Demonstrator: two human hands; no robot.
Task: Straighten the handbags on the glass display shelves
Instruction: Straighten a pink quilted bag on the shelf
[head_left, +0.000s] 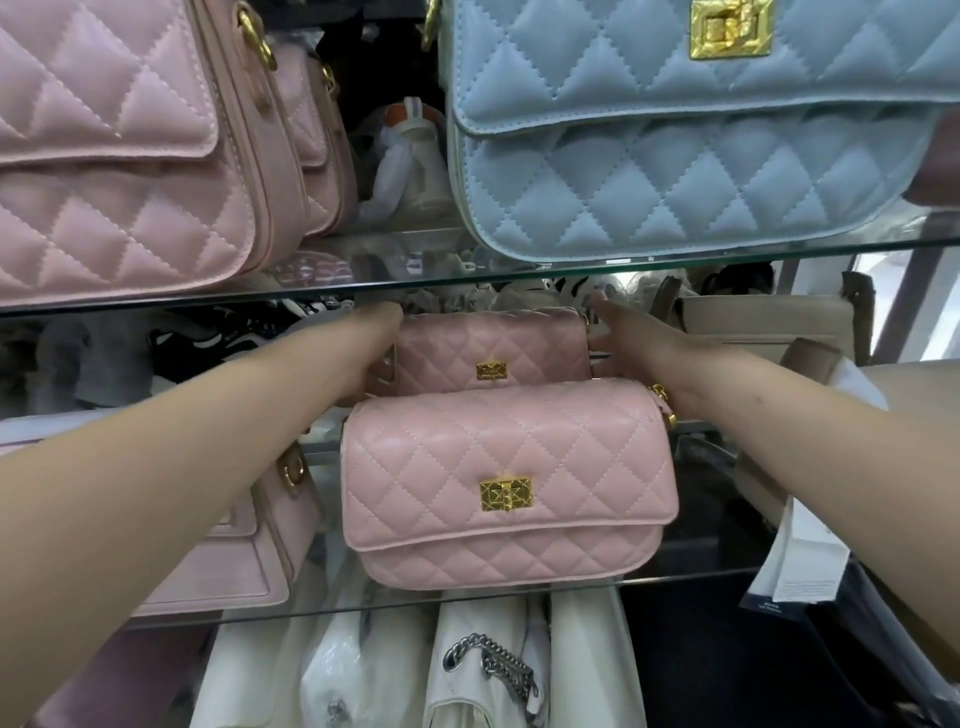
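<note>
- the left hand (375, 349) is touching the left end of the rear pink handbag (493, 347); its fingers are hidden, so the grip cannot be told.
- the right hand (626, 332) is pressing the bag's right end with its fingers straight and wide.
- the rear pink handbag is standing upright on the middle glass shelf (675, 576), just behind the front pink handbag (511, 488).
- a blue handbag (701, 145) is sitting on the upper glass shelf (363, 287).

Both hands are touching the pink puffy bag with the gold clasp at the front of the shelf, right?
Not quite. The left hand and right hand are on the sides of the pink quilted handbag at the back, behind the front pink quilted handbag with the gold clasp. The head view shows it.
</note>
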